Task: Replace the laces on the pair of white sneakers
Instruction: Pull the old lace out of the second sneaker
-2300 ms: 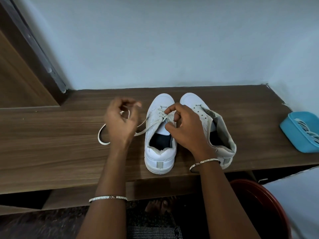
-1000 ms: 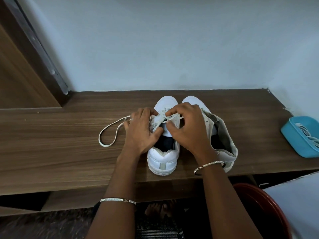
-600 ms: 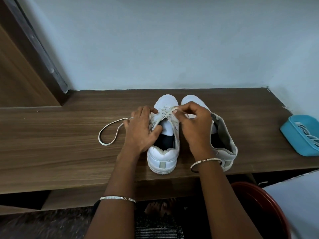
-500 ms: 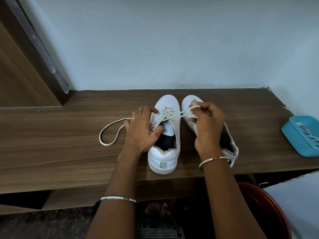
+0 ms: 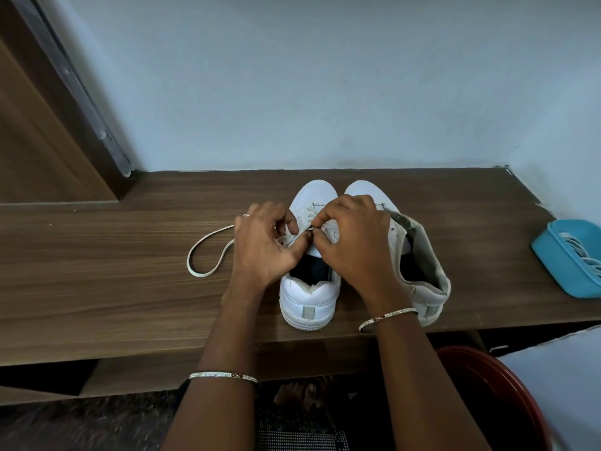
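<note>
Near the front edge of the bench (image 5: 97, 288) stands one white sneaker (image 5: 309, 301), heel toward you, with its mate (image 5: 426, 271) touching it at frame right. Over its tongue your left hand (image 5: 263, 242) and right hand (image 5: 354, 242) both curl, fingertips pinching the lace (image 5: 201, 252) (slack loops away to frame left).

Both forearms reach forward over the near edge of the bench, roughly side by side, each with a thin bangle at the wrist. The hands meet knuckles-up over the middle of the bench. The left hand (image 5: 263, 245) has its fingers curled down and holds the lace (image 5: 188, 262), which runs in beneath them, its thumb stretched right. The right hand (image 5: 354, 245) arches beside it, with thumb and forefinger pinching the lace where the two hands touch.
</note>
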